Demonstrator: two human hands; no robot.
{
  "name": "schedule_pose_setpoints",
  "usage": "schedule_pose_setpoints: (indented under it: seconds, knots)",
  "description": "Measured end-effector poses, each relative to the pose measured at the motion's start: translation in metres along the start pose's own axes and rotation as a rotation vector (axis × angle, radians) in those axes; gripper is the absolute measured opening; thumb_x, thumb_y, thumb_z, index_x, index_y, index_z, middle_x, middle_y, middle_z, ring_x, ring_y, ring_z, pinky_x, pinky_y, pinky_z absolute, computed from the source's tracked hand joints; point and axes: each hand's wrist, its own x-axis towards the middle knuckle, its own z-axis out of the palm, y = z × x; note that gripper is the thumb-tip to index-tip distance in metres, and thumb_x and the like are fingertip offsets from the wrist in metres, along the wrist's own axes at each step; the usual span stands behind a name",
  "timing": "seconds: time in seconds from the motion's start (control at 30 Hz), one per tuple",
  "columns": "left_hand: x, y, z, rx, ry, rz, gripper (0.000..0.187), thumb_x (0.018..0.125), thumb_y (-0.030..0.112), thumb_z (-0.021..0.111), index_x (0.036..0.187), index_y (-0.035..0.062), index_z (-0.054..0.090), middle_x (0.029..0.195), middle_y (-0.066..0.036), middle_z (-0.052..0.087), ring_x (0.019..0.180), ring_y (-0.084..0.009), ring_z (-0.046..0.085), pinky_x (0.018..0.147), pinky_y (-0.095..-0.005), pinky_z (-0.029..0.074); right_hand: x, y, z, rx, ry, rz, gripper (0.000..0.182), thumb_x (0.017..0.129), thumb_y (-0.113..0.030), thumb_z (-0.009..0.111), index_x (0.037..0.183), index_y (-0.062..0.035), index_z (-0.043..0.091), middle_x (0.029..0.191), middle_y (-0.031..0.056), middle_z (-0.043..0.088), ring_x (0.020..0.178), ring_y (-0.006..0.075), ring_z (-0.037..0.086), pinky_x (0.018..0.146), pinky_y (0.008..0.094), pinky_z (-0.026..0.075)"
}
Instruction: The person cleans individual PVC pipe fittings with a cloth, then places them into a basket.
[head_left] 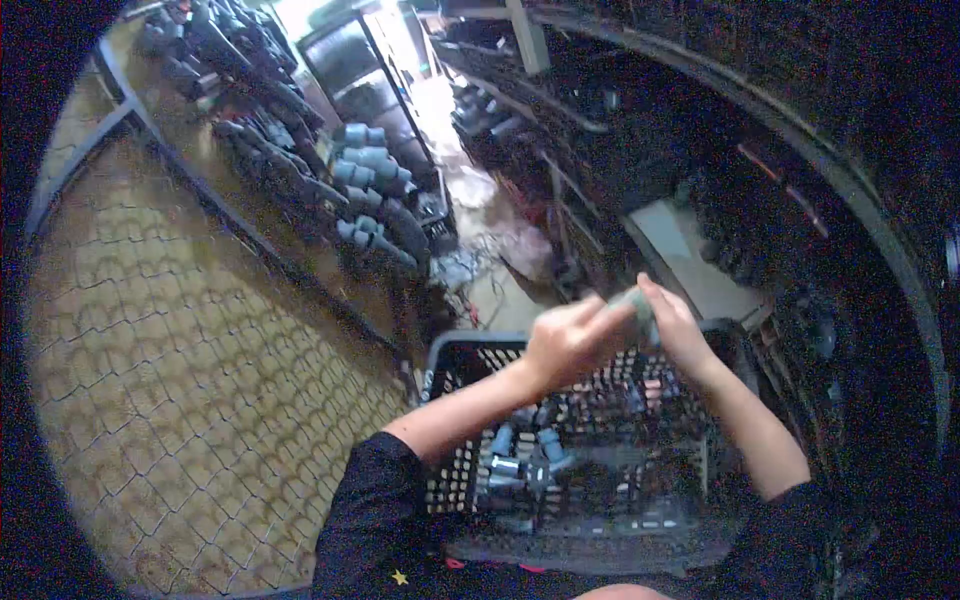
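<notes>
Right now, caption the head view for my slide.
Left hand and right hand meet at a blurred object above a dark basket.

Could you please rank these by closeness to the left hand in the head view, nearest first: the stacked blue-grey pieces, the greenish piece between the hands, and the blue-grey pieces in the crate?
1. Greenish piece: blurred, between the left hand and right hand.
2. Blue-grey pieces in the dark crate: below the left hand.
3. Stacked blue-grey pieces: farther off, upper left.

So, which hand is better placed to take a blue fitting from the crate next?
Probably the left hand: it is nearer the blue fittings, which lie toward the left of the crate. The right hand is farther across.
</notes>
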Motion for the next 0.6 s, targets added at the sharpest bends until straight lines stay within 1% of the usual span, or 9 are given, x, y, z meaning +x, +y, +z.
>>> schedule_pose_setpoints:
  seconds: [0.03,0.13,0.23,0.27,0.37,0.43,0.5,0.53,0.6]
  knots:
    - [-0.003,0.003,0.000,-0.027,-0.043,0.066,0.038,0.073,0.008,0.071,0.110,0.0115,0.062,0.067,-0.007,0.053,0.053,-0.0252,0.057,0.048,-0.0375,0.047,0.008,0.010,0.002,-0.021,-0.001,-0.138,0.050,0.099,-0.047,0.044,0.098,-0.0023,0.065,0.087,0.0034,0.064,0.081,0.0096,0.058,0.076,0.0245,0.046]
    - [-0.004,0.024,0.012,-0.044,-0.002,0.053,0.036,0.078,0.013,0.071,0.112,0.0106,0.060,0.074,-0.010,0.059,0.059,-0.0274,0.063,0.051,-0.0395,0.050,0.006,0.013,-0.001,0.120,0.026,0.077,0.051,0.095,-0.050,0.050,0.105,-0.0024,0.065,0.088,0.0027,0.066,0.077,0.0100,0.060,0.075,0.0244,0.047]
    - [0.005,0.010,0.002,-0.027,-0.086,-0.135,0.036,0.081,0.015,0.070,0.114,0.0099,0.058,0.081,-0.012,0.064,0.065,-0.0292,0.065,0.053,-0.0392,0.051,0.000,0.002,-0.001,0.133,0.078,0.062,0.050,0.094,-0.049,0.054,0.109,-0.0032,0.065,0.090,0.0024,0.066,0.076,0.0084,0.060,0.071,0.0227,0.048]
    - [0.005,0.007,0.002,-0.002,-0.016,-0.187,0.035,0.082,0.015,0.069,0.114,0.0090,0.056,0.082,-0.013,0.064,0.065,-0.0306,0.064,0.054,-0.0380,0.052,-0.002,-0.004,0.001,0.155,0.094,0.078,0.049,0.092,-0.048,0.059,0.111,-0.0035,0.065,0.091,0.0013,0.066,0.076,0.0065,0.060,0.069,0.0209,0.047]
    - [-0.006,0.011,0.006,-0.105,-0.083,-0.101,0.035,0.082,0.016,0.066,0.115,0.0105,0.056,0.078,-0.009,0.059,0.061,-0.0264,0.063,0.050,-0.0376,0.051,0.002,0.008,-0.002,0.128,0.101,-0.012,0.048,0.091,-0.047,0.061,0.111,-0.0035,0.065,0.092,0.0007,0.066,0.076,0.0066,0.060,0.069,0.0214,0.047]
    - [-0.004,0.027,0.012,0.057,-0.078,0.105,0.040,0.079,0.011,0.067,0.117,0.0116,0.056,0.073,-0.008,0.055,0.059,-0.0262,0.061,0.050,-0.0379,0.049,0.003,0.012,-0.004,0.182,0.089,0.027,0.046,0.089,-0.047,0.064,0.107,-0.0048,0.065,0.092,-0.0003,0.065,0.075,0.0063,0.059,0.069,0.0219,0.047]
    - [0.004,0.029,0.002,0.070,-0.166,-0.003,0.037,0.080,0.013,0.065,0.116,0.0110,0.055,0.075,-0.008,0.055,0.059,-0.0270,0.061,0.049,-0.0397,0.048,0.004,0.007,-0.002,0.179,0.083,0.078,0.045,0.088,-0.049,0.064,0.102,-0.0063,0.066,0.090,-0.0011,0.064,0.075,0.0064,0.059,0.068,0.0229,0.048]
    - [0.009,0.024,0.001,0.026,-0.066,-0.065,0.037,0.079,0.015,0.066,0.115,0.0105,0.055,0.076,-0.009,0.055,0.058,-0.0286,0.060,0.049,-0.0407,0.048,-0.004,-0.005,-0.002,0.179,0.106,0.164,0.044,0.087,-0.051,0.064,0.095,-0.0085,0.064,0.085,-0.0021,0.063,0.073,0.0066,0.059,0.065,0.0245,0.048]
    - [0.008,0.017,-0.001,0.065,-0.073,-0.121,0.039,0.079,0.015,0.067,0.116,0.0115,0.055,0.076,-0.010,0.056,0.057,-0.0300,0.060,0.049,-0.0407,0.049,-0.005,-0.010,-0.003,0.158,0.095,0.162,0.044,0.087,-0.053,0.062,0.092,-0.0092,0.064,0.081,-0.0017,0.062,0.071,0.0071,0.059,0.063,0.0252,0.048]
